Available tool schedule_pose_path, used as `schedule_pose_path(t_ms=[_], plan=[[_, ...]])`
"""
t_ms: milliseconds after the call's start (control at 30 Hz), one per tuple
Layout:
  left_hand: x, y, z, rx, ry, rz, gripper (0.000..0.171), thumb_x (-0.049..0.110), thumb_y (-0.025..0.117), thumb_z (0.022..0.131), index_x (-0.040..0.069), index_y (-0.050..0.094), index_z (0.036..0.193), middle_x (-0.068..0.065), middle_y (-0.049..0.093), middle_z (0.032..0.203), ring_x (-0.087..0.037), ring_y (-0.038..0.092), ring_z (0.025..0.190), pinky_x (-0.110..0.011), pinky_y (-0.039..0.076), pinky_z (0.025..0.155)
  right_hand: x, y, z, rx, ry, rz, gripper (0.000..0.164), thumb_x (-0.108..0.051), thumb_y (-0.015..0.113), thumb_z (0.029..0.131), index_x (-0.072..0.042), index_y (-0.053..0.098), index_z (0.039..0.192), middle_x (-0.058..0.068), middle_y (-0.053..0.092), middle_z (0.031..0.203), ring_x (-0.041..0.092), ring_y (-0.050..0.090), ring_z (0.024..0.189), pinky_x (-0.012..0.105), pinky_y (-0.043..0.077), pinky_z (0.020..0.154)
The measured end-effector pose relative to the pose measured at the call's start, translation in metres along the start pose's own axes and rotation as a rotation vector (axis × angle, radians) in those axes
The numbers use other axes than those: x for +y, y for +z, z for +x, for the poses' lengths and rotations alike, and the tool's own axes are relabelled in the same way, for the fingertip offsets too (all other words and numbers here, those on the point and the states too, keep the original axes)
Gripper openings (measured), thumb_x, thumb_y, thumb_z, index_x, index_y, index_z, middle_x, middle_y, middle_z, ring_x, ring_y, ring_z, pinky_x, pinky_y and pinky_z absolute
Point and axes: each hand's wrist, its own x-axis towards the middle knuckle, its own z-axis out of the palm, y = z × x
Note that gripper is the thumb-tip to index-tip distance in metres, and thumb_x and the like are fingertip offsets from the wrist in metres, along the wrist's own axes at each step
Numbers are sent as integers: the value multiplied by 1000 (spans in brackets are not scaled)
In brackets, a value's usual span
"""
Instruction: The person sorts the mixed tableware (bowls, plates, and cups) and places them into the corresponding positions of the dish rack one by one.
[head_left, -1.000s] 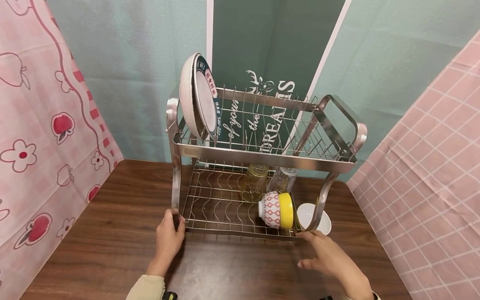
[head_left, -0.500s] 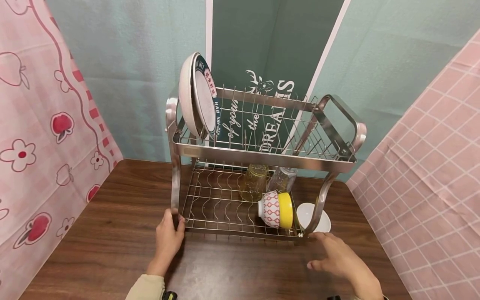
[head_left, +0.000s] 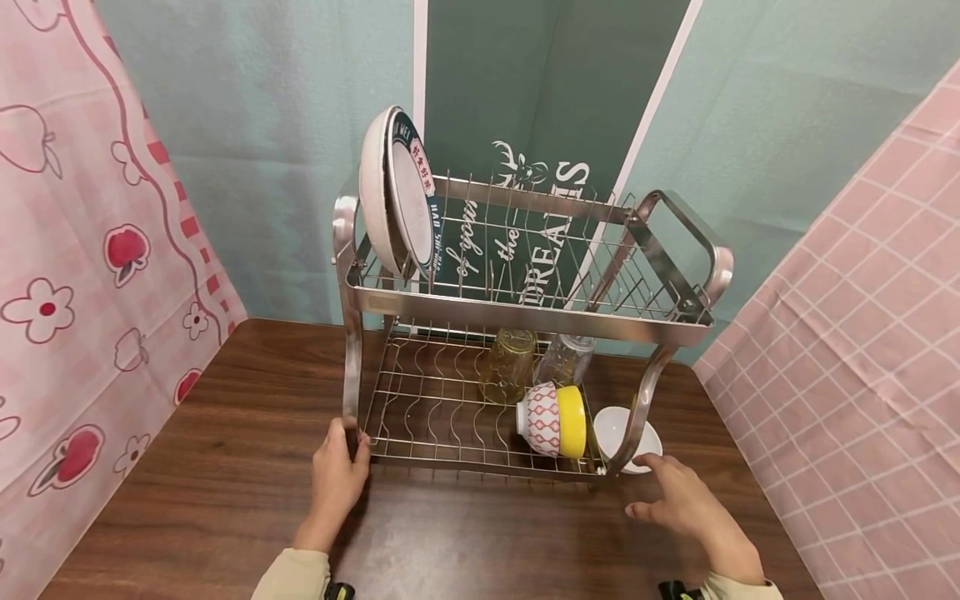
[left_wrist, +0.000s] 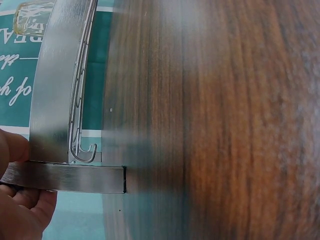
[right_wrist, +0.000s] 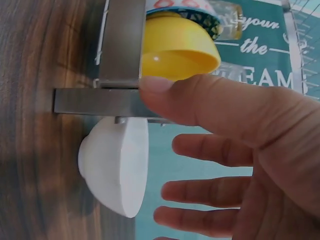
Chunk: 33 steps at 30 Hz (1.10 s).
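Observation:
A two-tier metal dish rack (head_left: 525,315) stands on the wooden table. My left hand (head_left: 337,475) grips the foot of its front left leg, thumb on one side and fingers curled on the other in the left wrist view. My right hand (head_left: 686,504) is beside the front right leg, close to a small white bowl (head_left: 611,427) on the table. In the right wrist view its fingers (right_wrist: 210,194) are spread and fairly straight. The thumb overlaps the metal leg (right_wrist: 100,101) there; whether it touches, I cannot tell.
Two large bowls or plates (head_left: 375,192) stand on edge at the upper tier's left. Below are a yellow bowl (head_left: 572,421), a patterned bowl (head_left: 542,419), an amber glass (head_left: 510,367) and a clear glass (head_left: 566,358). Curtains (head_left: 862,333) hang around the table.
My right hand has come off the rack's front right corner and moved right, to beside the white bowl. The left hand and the rack have stayed in place.

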Motion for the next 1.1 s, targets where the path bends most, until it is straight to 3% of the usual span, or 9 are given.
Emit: schedule_pose_path(t_ms=[567,867,1100], plan=[[0,1,0,6,23,1,26,-7,66,76,-2,51,97,-16,59,79,-40,59,68,-53,44,59,21,19,16,40,-14,-19,50,-18,83,61,1,61,103,21,60,103,44,55,97,54,43,79],[0,0,0,-8,11,1,27,-7,66,77,-2,51,98,-14,59,77,-38,58,68,-52,44,60,31,30,25,43,-38,-20,36,-12,81,61,-3,63,92,14,63,94,38,59,92,50,45,80],[0,1,0,2,17,-4,27,-8,67,76,-2,51,97,-14,58,76,-38,58,67,-53,44,59,33,33,31,21,-8,12,29,-11,79,62,-8,65,87,11,62,89,37,60,87,50,46,76]])
